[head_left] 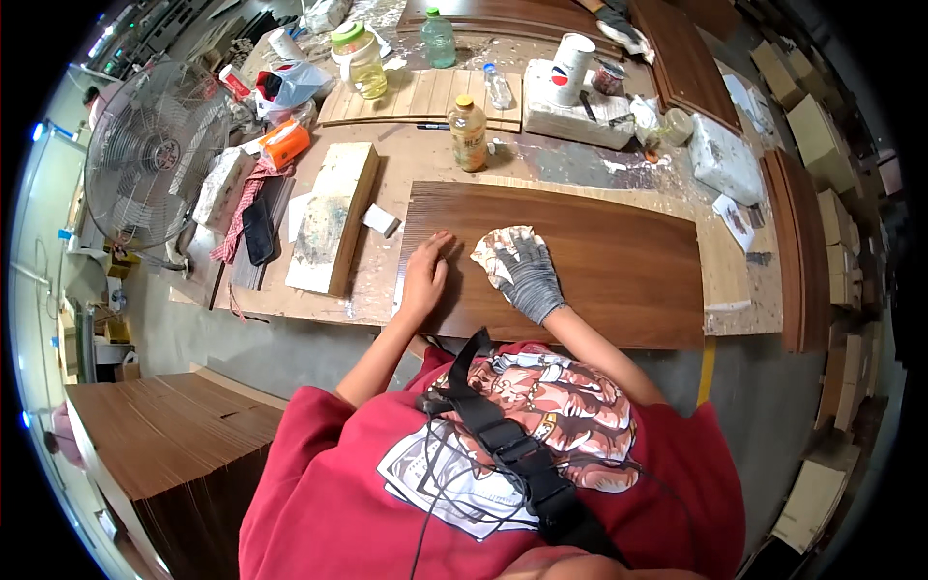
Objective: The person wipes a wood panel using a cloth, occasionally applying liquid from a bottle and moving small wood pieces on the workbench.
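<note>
A dark brown wood panel [619, 280] lies flat on the workbench in front of me. My bare left hand [425, 277] rests on its left end, fingers stretched out and holding nothing. On my right hand [532, 280] is a grey knit glove. It presses a crumpled, pale patterned rag [491, 253] against the panel's surface, left of the panel's middle. The glove covers part of the rag. Beyond the panel's far edge stands a bottle with a yellow cap [469, 135]. A small white block [381, 220] lies near the panel's far left corner.
Left of the panel are a long wooden block [333, 217], a phone [258, 232] and a large fan [155, 155]. Bottles and a white canister [570, 70] stand farther back. Another person's gloved hand [619, 29] works at far right. Stacked panels [174, 425] stand at lower left.
</note>
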Demonstrator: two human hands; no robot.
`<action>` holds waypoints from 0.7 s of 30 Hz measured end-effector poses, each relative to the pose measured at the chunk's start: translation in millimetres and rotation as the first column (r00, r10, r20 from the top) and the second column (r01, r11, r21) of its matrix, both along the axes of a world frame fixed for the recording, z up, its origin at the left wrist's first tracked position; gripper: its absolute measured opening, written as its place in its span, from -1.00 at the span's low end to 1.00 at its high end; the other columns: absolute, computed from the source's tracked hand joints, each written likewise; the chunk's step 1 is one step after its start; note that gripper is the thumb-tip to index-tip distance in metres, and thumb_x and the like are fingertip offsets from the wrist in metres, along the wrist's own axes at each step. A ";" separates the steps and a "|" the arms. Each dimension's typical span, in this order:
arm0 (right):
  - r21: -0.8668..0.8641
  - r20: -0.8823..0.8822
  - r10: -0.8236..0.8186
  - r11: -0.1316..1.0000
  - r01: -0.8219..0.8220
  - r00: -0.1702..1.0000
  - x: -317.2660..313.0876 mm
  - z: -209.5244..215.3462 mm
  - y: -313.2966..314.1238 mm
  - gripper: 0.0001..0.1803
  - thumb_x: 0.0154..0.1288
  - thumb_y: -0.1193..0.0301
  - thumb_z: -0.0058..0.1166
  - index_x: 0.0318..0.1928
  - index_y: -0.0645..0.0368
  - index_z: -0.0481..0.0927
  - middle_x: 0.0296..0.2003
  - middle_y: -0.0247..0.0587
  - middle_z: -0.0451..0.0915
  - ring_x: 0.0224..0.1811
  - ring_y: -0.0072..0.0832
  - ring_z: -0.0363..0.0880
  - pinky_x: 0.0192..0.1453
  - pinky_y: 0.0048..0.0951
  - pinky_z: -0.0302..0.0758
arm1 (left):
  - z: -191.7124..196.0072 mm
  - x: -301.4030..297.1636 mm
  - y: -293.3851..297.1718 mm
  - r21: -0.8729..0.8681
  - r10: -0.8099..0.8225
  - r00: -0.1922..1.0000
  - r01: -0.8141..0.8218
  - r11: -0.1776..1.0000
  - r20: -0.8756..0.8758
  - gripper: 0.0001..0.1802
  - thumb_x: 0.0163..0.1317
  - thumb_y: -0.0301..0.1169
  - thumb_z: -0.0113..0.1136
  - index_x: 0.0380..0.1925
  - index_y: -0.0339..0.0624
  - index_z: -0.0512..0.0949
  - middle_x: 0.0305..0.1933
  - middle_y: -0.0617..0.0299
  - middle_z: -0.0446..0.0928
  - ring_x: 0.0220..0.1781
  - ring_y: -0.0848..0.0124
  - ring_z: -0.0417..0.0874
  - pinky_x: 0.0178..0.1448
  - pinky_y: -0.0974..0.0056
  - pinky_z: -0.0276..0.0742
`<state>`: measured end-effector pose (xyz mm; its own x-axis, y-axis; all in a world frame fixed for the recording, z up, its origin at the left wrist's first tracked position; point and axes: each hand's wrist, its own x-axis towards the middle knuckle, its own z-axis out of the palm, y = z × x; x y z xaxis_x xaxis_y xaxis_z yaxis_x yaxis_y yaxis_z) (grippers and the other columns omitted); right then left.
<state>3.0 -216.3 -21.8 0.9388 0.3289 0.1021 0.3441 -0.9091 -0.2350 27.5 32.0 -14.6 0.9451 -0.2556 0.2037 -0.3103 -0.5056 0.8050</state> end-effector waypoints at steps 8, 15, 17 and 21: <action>-0.074 0.270 0.124 0.991 -0.108 0.955 62.8 -11.2 -11.8 -0.49 0.41 0.20 0.03 0.36 -0.26 0.50 0.45 -0.22 0.36 0.53 -0.12 0.22 0.53 0.32 0.07 | 8.8 -22.7 -27.5 0.424 -0.079 0.987 0.014 0.905 0.137 -0.46 0.55 -0.24 -0.08 0.44 -0.22 0.35 0.56 -0.04 0.28 0.61 0.08 0.23 0.69 -0.02 0.01; 0.538 0.025 -0.104 0.840 0.075 0.994 96.7 23.4 -7.9 -0.56 0.48 0.18 0.07 0.27 0.05 0.57 0.07 -0.02 0.62 0.13 -0.10 0.56 0.30 -0.05 0.40 | 15.9 -38.1 -26.7 0.421 -0.006 0.990 -0.056 0.905 0.144 -0.47 0.55 -0.26 -0.08 0.44 -0.20 0.35 0.58 0.04 0.27 0.63 0.15 0.21 0.69 0.02 0.03; 0.788 0.098 -0.284 0.607 0.100 0.954 125.4 34.4 -28.2 -0.53 0.53 0.14 0.09 0.22 0.23 0.56 -0.02 0.09 0.61 0.05 -0.05 0.55 0.25 -0.14 0.46 | 20.2 -34.3 -36.2 0.412 -0.024 0.988 -0.042 0.910 0.153 -0.47 0.56 -0.24 -0.08 0.44 -0.20 0.34 0.59 0.05 0.25 0.64 0.16 0.20 0.69 0.03 0.02; 0.689 0.442 -0.268 0.713 -0.133 0.856 162.2 160.6 2.9 -0.58 0.44 0.31 0.14 0.21 0.26 0.57 0.17 0.09 0.49 0.27 -0.04 0.45 0.40 -0.14 0.38 | 18.0 -43.0 -32.6 0.426 0.009 0.997 -0.043 0.904 0.082 -0.46 0.57 -0.21 -0.10 0.45 -0.19 0.34 0.60 0.07 0.24 0.65 0.18 0.16 0.70 0.02 -0.01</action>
